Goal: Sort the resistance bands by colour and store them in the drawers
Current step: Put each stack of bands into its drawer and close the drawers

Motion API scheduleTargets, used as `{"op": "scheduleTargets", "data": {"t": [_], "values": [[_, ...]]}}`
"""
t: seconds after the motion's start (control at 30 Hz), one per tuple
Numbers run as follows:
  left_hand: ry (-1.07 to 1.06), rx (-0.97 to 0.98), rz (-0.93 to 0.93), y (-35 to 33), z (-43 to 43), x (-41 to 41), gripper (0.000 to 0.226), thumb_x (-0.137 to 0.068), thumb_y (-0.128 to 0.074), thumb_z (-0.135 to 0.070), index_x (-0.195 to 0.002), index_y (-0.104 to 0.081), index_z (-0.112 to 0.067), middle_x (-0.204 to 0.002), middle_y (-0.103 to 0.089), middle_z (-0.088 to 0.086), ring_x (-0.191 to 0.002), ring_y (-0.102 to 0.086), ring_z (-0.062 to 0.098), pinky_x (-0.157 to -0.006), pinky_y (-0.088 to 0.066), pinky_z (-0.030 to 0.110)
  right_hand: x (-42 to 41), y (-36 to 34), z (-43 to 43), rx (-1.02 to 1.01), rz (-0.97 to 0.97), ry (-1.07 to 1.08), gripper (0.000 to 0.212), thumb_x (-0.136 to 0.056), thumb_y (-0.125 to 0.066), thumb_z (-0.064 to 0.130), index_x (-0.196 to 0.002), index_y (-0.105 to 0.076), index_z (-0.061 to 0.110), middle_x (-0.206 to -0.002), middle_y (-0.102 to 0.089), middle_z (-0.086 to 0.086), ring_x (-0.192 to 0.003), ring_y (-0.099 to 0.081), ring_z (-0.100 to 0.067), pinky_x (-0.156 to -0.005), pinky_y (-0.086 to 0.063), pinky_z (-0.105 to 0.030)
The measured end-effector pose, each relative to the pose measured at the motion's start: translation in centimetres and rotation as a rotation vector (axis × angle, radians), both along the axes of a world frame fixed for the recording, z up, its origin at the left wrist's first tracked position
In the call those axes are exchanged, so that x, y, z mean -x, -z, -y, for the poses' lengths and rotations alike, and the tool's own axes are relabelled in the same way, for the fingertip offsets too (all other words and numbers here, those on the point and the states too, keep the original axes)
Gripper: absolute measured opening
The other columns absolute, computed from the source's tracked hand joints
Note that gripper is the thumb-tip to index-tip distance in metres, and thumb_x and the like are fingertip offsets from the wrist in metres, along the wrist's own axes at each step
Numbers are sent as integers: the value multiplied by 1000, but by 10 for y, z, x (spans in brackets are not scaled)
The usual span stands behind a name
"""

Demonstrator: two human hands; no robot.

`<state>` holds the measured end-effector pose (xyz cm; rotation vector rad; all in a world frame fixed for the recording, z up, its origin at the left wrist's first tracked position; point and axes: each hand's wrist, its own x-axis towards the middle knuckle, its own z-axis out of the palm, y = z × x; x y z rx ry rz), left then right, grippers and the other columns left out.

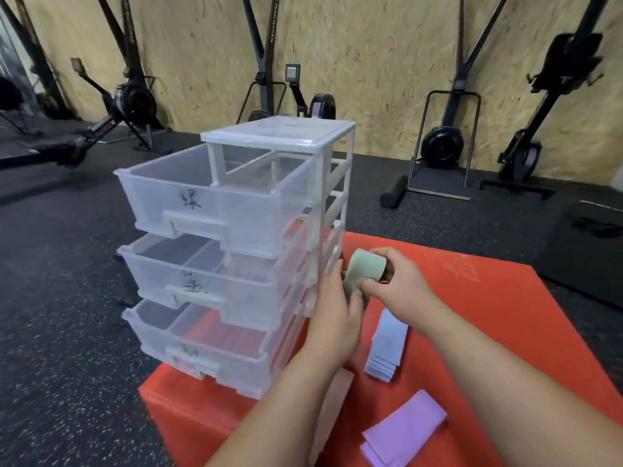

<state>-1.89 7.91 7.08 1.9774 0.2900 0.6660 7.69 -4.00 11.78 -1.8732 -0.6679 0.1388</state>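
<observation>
Green band (365, 271), gripped by our left hand (337, 308) and right hand (401, 281) beside the drawer unit (279, 133), is not yet stored; we judge sorting barely begun, drawers (236, 210) looking empty, blue bands (387, 348) and purple bands (404, 429) lying on the tabletop (488, 315)
</observation>
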Motion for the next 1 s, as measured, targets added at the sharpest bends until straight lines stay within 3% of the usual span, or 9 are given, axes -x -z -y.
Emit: {"op": "scheduleTargets", "data": {"t": [0.1,0.2,0.3,0.43,0.57,0.67,0.87,0.93,1.0], "values": [[26,67,-7,-41,9,20,63,-99,-48,-45,-159,-34,-32,-141,-58,-8,-131,-58,10,-112,-48,43,20,-31,14,-169,-95,-16,50,-82,-77,2,-124,-65,25,-112,-79,0,-110,-74,-24,-96,-59,-44],[60,91,39,-85,20,46,49,-103,-61,-28,-149,-45,-22,-111,-62,-14,-104,-66,7,-97,-53,32,44,-62,29,-313,-168,-70,43,-94,-63,-6,-131,-63,16,-116,-78,-3,-110,-75,-24,-91,-62,-44],[125,153,57,-112,24,65,47,-99,-72,-26,-141,-52,-20,-104,-65,-10,-88,-66,-4,-86,-55,22,68,-89,41,-377,-176,-92,35,-98,-60,-3,-128,-66,13,-115,-78,-6,-103,-75,-21,-83,-63,-39],[248,160,11,-142,21,93,31,-95,-77,-32,-119,-73,-14,-105,-79,2,-100,-76,17,-91,-62,38,94,-109,53,-410,-191,-99,29,-98,-61,3,-125,-70,13,-112,-78,-11,-99,-73,-26,-87,-59,-45],[236,186,37,-163,24,119,26,-94,-80,-28,-107,-75,-7,-91,-77,0,-78,-73,7,-66,-56,24,123,-119,58,-473,-270,-173,23,-103,-60,13,-123,-72,9,-118,-75,-20,-104,-73,-34,-95,-59,-49],[169,274,80,-169,21,135,26,-91,-82,-32,-103,-78,-10,-95,-81,5,-91,-79,20,-80,-65,37,149,-125,55,-428,-260,-217,27,-106,-59,24,-127,-71,11,-121,-75,-16,-112,-73,-34,-98,-58,-49],[129,436,183,-190,8,160,30,-90,-84,-27,-109,-77,-4,-101,-81,10,-96,-80,22,-85,-65,36,173,-141,36,-371,-201,-307,29,-107,-58,25,-133,-68,16,-122,-76,-10,-111,-74,-28,-92,-60,-48],[140,399,192,-197,-5,166,32,-91,-83,-31,-111,-78,-7,-103,-81,9,-98,-79,23,-87,-65,35,173,-154,24,-344,-197,-324,28,-106,-59,23,-130,-70,14,-120,-76,-15,-105,-75,-30,-85,-61,-44],[63,232,182,-203,-26,173,33,-90,-81,-46,-106,-80,-17,-98,-81,0,-95,-76,15,-89,-63,36,171,-171,10,-313,-200,-309,25,-106,-59,20,-123,-72,8,-111,-77,-21,-91,-75,-29,-75,-60,-38]]}}
